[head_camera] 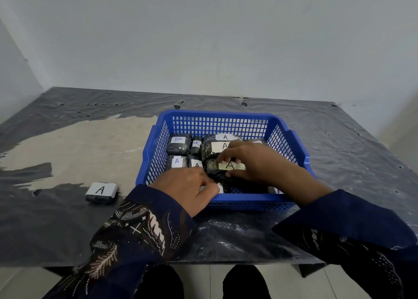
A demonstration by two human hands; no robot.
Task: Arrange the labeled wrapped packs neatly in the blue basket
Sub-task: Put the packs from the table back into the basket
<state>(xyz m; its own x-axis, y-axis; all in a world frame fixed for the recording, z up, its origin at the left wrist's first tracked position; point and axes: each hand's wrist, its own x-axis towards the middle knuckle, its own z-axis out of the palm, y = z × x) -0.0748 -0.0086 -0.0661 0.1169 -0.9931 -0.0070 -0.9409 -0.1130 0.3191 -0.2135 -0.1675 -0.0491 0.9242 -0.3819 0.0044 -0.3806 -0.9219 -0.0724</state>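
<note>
The right hand [255,162] pinched a labeled pack [228,167] inside the blue basket [217,115]; left hand [187,185] fingers curled at its near wall, grip indiscernible. One pack [101,192] lay on the surface [67,144].

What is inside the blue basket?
The basket holds dark wrapped packs with white "A" labels. Both hands, left and right, reach in and cover the near packs, so a full count is not possible.
</note>
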